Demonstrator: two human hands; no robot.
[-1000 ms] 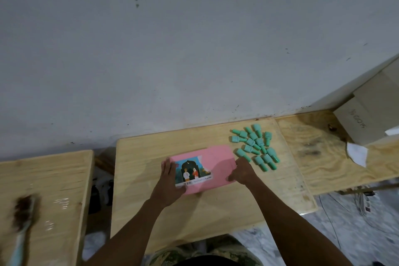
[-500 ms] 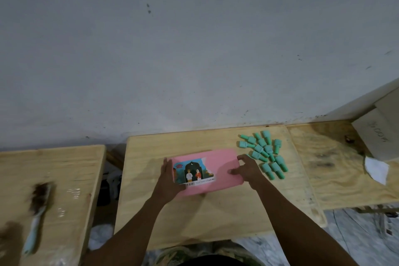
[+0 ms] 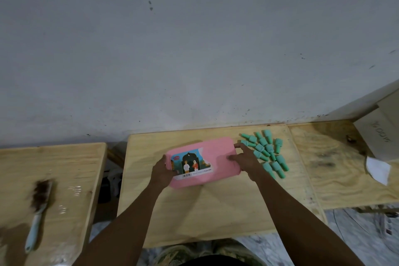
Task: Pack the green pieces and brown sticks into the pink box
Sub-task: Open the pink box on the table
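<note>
Pink box (image 3: 203, 163) sits lid-on in the middle of the centre wooden table (image 3: 207, 218), with both hands clamped on it, one at each short end. Only one view to work with, the head cam, so here goes.

Left hand (image 3: 162, 171) grips the left end, thumb resting on the picture sticker (image 3: 191, 164). Right hand (image 3: 245, 158) wraps the right end, fingers (image 3: 237, 146) hooked over the far corner. The box's long axis runs left-right, tilted a bit so the right end sits further from the person.

The bit that matters: the green pieces (image 3: 266, 153) lie in a loose cluster just beside the box's right end, right behind the right hand, so that hand is clearly the nearer one for scooping them in. They look like little tapered plugs, mostly lying on their sides and pointing roughly the same way.

Box looks like smooth plastic with rounded corners. It's shut, so my guess is the lid has to come off first. Can't see any brown sticks anywhere on the table. Could be they're inside the box, can't tell.
</note>
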